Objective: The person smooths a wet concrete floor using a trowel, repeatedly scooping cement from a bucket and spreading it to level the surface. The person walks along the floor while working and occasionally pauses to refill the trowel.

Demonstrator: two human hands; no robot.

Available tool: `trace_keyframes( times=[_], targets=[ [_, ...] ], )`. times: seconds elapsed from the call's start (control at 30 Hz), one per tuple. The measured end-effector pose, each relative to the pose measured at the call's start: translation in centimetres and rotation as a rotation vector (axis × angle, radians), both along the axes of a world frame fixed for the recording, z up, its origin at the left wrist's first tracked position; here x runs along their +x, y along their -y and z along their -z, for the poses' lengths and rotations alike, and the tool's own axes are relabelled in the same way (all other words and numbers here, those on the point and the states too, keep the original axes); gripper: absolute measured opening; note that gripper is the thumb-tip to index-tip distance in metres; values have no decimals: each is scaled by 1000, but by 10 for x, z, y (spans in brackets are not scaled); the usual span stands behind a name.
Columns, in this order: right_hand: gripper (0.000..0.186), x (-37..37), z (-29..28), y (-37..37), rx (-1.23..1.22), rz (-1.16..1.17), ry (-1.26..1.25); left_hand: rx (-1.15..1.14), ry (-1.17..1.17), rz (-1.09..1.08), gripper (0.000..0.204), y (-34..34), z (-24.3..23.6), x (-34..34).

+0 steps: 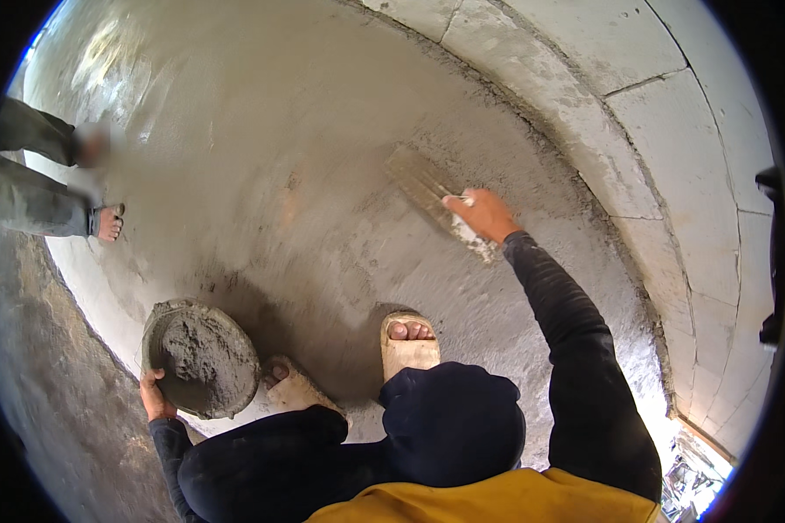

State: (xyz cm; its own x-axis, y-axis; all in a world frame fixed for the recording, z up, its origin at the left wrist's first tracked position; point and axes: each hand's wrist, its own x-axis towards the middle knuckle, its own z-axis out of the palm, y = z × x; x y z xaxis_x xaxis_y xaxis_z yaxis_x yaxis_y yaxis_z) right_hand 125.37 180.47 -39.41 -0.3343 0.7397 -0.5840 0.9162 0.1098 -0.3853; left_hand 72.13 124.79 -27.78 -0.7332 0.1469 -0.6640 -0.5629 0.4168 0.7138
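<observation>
My right hand (487, 215) grips a plastering trowel (420, 186), its long flat blade lying on the wet grey cement floor (323, 174). Pale cement is smeared along the trowel near my fingers. At the lower left, my left hand (155, 397) holds the rim of a round, cement-crusted bucket (244, 366); my thumb shows over the edge and the other fingers are partly hidden behind it. Lumpy wet mortar (196, 349) lies inside the bucket, which tilts toward me.
My sandalled feet (410, 349) stand on the cement between bucket and trowel. A curved block wall (654, 157) borders the floor on the right. Another person's legs (39, 205) stand barefoot at the far left. A rougher, darker floor (44, 349) lies beyond the cement's left edge.
</observation>
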Motion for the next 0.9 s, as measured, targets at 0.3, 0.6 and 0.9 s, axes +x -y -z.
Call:
trace_keyframes(
  times=[0.3,0.6,0.9],
  targets=[
    [71,-39,-11,94,76,-464,61,57,-14,-7,38,-4,-1,8],
    [74,3,13,-31,424,-82,264,57,0,27,37,-8,-11,17],
    [91,42,4,-59,409,295,207,12,40,-11,46,9,6,2]
  ],
)
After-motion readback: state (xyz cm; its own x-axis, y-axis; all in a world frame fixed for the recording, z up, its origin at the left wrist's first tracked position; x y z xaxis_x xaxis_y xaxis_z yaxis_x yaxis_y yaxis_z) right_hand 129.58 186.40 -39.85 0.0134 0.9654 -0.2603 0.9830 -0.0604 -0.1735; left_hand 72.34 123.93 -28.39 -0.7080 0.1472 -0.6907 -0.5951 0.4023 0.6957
